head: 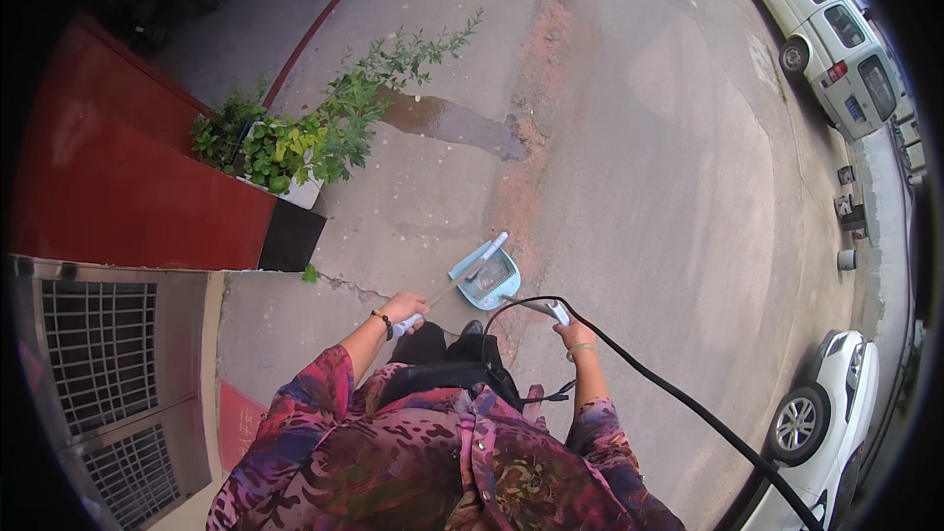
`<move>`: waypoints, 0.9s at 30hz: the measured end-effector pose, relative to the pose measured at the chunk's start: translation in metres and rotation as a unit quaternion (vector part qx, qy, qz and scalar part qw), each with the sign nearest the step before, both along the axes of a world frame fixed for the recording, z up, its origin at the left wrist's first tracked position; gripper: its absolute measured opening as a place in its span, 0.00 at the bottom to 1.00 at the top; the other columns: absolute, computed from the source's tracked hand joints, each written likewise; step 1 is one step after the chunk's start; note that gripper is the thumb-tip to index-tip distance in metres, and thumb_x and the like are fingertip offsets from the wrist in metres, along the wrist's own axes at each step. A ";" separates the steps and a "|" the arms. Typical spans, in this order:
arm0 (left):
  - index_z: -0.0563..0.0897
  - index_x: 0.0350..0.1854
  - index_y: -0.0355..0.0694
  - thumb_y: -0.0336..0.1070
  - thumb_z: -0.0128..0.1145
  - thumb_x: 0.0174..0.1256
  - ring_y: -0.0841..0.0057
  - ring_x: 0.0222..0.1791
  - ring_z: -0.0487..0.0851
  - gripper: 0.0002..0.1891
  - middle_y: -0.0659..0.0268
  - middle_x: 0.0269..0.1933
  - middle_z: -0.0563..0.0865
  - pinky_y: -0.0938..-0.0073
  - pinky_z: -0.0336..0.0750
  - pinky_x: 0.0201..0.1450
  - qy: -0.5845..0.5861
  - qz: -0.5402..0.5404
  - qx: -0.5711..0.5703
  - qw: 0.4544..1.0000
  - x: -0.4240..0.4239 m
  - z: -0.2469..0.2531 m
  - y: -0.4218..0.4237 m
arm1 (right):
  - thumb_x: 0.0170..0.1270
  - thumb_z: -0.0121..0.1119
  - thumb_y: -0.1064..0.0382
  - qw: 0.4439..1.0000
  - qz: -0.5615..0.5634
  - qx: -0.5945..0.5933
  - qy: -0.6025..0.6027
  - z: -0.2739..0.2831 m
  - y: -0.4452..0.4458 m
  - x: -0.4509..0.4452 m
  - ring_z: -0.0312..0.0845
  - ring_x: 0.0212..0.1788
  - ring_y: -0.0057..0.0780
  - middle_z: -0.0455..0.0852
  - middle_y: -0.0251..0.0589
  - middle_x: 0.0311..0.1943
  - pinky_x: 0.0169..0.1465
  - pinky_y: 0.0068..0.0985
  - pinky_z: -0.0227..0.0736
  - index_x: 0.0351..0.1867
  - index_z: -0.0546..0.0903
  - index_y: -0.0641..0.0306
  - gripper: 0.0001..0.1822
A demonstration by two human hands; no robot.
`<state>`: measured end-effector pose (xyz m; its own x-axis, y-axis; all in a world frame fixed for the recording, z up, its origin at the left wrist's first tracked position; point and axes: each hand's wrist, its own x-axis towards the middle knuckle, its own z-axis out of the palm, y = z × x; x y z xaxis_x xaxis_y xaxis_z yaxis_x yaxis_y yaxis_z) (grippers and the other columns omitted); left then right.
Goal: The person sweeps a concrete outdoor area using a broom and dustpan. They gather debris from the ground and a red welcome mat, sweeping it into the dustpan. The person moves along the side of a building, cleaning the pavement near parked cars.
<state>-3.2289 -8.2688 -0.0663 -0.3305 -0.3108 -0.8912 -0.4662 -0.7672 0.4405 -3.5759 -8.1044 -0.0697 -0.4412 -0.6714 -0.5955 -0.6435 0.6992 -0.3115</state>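
Observation:
My left hand (407,310) is closed around the light grip of a long thin handle (448,290), which slants up to a pale bar-shaped head (498,244) over the dustpan. My right hand (575,332) grips the end of the dustpan's grey handle. The light blue dustpan (509,293) lies before my feet, with its comb-like teeth in view and some greyish matter inside it. Whether the pale head touches the pan, I cannot tell. A black cable (649,376) passes close by my right hand.
Leafy plants in a white planter (302,192) stand by the red wall (147,192) on the left. A wet patch (450,125) and a rough reddish strip (549,37) mark the concrete ahead. On the right are a parked van (826,29), a white car (826,413) and several grey cylindrical stools (847,259).

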 end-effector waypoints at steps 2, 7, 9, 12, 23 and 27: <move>0.65 0.56 0.33 0.30 0.51 0.55 0.80 0.13 0.72 0.24 0.66 0.20 0.74 0.79 0.65 0.12 0.033 -0.006 0.019 0.999 0.015 0.047 0.001 | 0.43 0.61 0.53 0.998 -0.051 -0.012 -0.020 -0.007 0.010 -0.011 0.77 0.33 0.45 0.80 0.50 0.28 0.37 0.34 0.69 0.37 0.79 0.58 0.18; 0.64 0.58 0.34 0.30 0.52 0.56 0.83 0.17 0.72 0.25 0.67 0.25 0.75 0.83 0.65 0.14 0.094 0.049 0.019 0.994 0.048 0.110 -0.015 | 0.42 0.63 0.59 0.982 -0.163 -0.089 -0.037 0.018 0.014 -0.016 0.77 0.27 0.44 0.80 0.53 0.24 0.33 0.34 0.69 0.34 0.80 0.64 0.16; 0.65 0.57 0.32 0.29 0.51 0.56 0.83 0.16 0.71 0.24 0.68 0.24 0.74 0.84 0.65 0.15 0.114 0.093 0.011 0.989 0.044 0.133 -0.030 | 0.39 0.63 0.62 0.963 -0.232 -0.128 -0.040 -0.017 0.025 -0.028 0.76 0.23 0.37 0.80 0.50 0.21 0.31 0.31 0.69 0.36 0.81 0.62 0.18; 0.64 0.57 0.31 0.30 0.53 0.55 0.82 0.17 0.71 0.25 0.67 0.23 0.75 0.82 0.66 0.15 0.100 0.084 -0.038 0.991 0.040 0.138 -0.062 | 0.40 0.63 0.65 0.929 -0.341 -0.099 -0.100 -0.003 -0.014 -0.030 0.68 0.18 0.22 0.74 0.34 0.14 0.23 0.25 0.63 0.31 0.80 0.66 0.13; 0.57 0.60 0.31 0.31 0.56 0.54 0.79 0.13 0.73 0.32 0.62 0.23 0.76 0.78 0.67 0.11 0.098 0.143 -0.052 0.983 -0.028 0.111 -0.258 | 0.41 0.63 0.69 0.866 -0.426 -0.213 -0.154 0.057 -0.190 -0.111 0.62 0.10 0.19 0.70 0.31 0.11 0.13 0.19 0.57 0.29 0.76 0.64 0.11; 0.56 0.60 0.31 0.31 0.56 0.54 0.79 0.15 0.72 0.32 0.63 0.24 0.73 0.77 0.66 0.11 0.102 0.144 -0.036 0.984 -0.079 0.110 -0.336 | 0.41 0.62 0.71 0.853 -0.446 -0.232 -0.141 0.051 -0.217 -0.149 0.61 0.10 0.18 0.69 0.29 0.11 0.13 0.18 0.56 0.37 0.78 0.62 0.16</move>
<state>-3.3077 -8.6050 0.0440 -0.3896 -0.4782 -0.7871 -0.1296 -0.8177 0.5609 -3.7250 -8.3212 -0.0190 -0.7827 -0.3353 -0.5243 0.2267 0.6309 -0.7420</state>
